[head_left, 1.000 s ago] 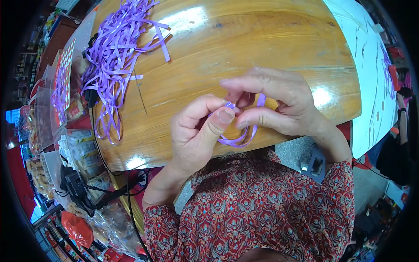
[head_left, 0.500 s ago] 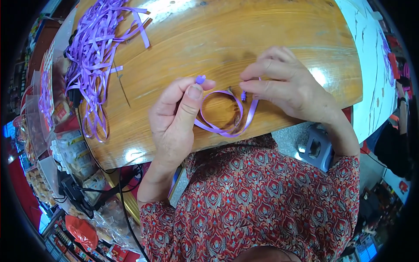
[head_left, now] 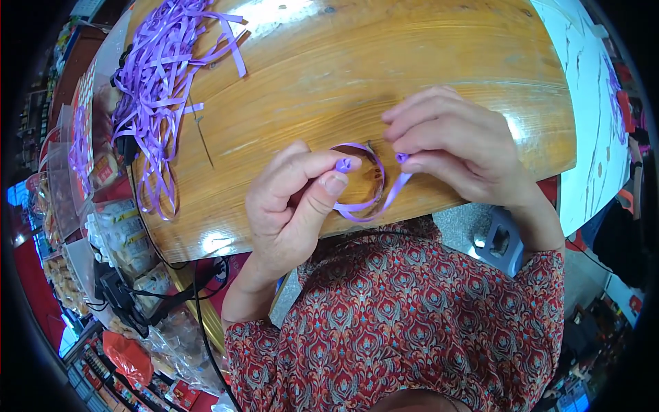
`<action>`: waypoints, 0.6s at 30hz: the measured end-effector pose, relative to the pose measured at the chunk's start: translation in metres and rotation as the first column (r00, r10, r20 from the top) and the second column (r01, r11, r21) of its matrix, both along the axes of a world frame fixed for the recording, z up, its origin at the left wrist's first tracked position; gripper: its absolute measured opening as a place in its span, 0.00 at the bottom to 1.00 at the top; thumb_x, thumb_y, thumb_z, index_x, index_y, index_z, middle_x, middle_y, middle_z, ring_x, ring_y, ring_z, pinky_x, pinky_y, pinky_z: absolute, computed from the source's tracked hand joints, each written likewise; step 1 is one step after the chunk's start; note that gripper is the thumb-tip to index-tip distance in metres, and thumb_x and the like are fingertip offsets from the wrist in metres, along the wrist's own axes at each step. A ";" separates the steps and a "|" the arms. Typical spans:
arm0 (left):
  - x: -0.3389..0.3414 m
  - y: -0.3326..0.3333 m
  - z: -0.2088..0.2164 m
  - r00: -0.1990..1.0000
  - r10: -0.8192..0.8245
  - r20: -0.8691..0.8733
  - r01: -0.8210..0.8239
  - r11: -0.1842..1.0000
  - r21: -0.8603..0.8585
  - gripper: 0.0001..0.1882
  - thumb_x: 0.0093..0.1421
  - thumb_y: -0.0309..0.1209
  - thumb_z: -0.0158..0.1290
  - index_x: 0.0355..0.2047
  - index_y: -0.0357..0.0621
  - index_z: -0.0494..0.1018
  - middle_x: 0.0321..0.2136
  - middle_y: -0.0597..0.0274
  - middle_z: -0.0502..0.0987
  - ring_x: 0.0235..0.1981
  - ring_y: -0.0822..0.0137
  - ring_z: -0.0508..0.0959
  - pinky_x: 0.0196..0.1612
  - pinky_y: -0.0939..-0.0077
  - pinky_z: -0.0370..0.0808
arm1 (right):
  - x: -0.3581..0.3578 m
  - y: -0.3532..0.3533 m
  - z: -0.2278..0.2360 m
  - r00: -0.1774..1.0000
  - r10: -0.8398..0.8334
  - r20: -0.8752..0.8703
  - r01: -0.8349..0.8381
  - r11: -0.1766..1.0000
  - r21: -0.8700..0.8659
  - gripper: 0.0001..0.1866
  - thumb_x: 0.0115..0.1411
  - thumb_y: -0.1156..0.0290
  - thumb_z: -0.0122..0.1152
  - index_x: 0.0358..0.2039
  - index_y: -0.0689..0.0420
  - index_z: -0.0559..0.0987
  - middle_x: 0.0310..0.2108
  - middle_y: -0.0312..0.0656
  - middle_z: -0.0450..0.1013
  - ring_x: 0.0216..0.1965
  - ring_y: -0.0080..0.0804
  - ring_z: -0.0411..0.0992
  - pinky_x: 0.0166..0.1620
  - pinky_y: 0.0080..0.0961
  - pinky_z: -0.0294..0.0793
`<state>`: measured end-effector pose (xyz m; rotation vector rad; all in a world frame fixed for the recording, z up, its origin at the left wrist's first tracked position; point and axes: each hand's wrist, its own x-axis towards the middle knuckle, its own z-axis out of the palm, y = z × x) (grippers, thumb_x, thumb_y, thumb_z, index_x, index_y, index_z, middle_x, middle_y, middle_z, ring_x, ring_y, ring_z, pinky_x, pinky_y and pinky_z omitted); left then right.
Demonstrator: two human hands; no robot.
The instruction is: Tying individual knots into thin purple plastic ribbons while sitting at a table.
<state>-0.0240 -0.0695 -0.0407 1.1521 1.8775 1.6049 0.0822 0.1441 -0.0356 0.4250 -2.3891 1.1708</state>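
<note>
Between my two hands a purple ribbon (head_left: 362, 218) hangs in a loose loop near the front edge of the wooden table (head_left: 288, 110). My left hand (head_left: 292, 206) pinches one end, a small rolled purple piece (head_left: 344, 165), between thumb and index finger. A second small purple twist (head_left: 401, 158) sits at the thumb and fingertips of my right hand (head_left: 460, 144), where the other part of the ribbon runs up. The fingers of the right hand are curled, the upper ones held loosely away from the thumb.
A large heap of purple ribbons (head_left: 161, 82) lies at the table's far left. Close to it is a thin dark stick (head_left: 204, 141). Packaged goods (head_left: 120, 230) and black cables (head_left: 199, 309) line the left side. A grey plastic stool (head_left: 501, 244) stands below right, beside a white marbled surface (head_left: 590, 137).
My left hand has moved slightly right and down with its rolled end. My right hand has shifted a little right, and its fingers now close on the other ribbon twist.
</note>
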 end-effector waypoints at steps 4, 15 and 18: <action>0.005 0.003 0.006 0.997 0.008 -0.073 -0.005 0.999 0.037 0.08 0.55 0.25 0.55 0.36 0.37 0.76 0.21 0.65 0.69 0.20 0.74 0.64 0.24 0.82 0.60 | 0.000 -0.015 0.011 0.998 0.067 0.012 -0.061 0.960 -0.273 0.11 0.46 0.77 0.65 0.33 0.63 0.78 0.30 0.46 0.74 0.33 0.40 0.74 0.35 0.31 0.73; 0.009 0.000 0.021 0.974 0.029 -0.227 -0.031 1.000 -0.005 0.07 0.51 0.23 0.58 0.31 0.35 0.75 0.20 0.61 0.70 0.20 0.68 0.66 0.23 0.78 0.63 | -0.005 -0.037 0.001 0.998 0.031 -0.055 -0.049 0.932 -0.359 0.11 0.47 0.79 0.64 0.34 0.65 0.78 0.30 0.48 0.75 0.34 0.41 0.75 0.37 0.31 0.74; 0.010 -0.002 0.019 0.970 0.016 -0.241 -0.011 1.000 0.020 0.07 0.51 0.23 0.58 0.31 0.34 0.75 0.20 0.61 0.70 0.20 0.68 0.66 0.22 0.78 0.62 | -0.005 -0.040 0.002 1.000 0.003 -0.028 -0.014 0.915 -0.403 0.10 0.47 0.79 0.65 0.32 0.65 0.78 0.29 0.48 0.75 0.34 0.42 0.75 0.37 0.32 0.74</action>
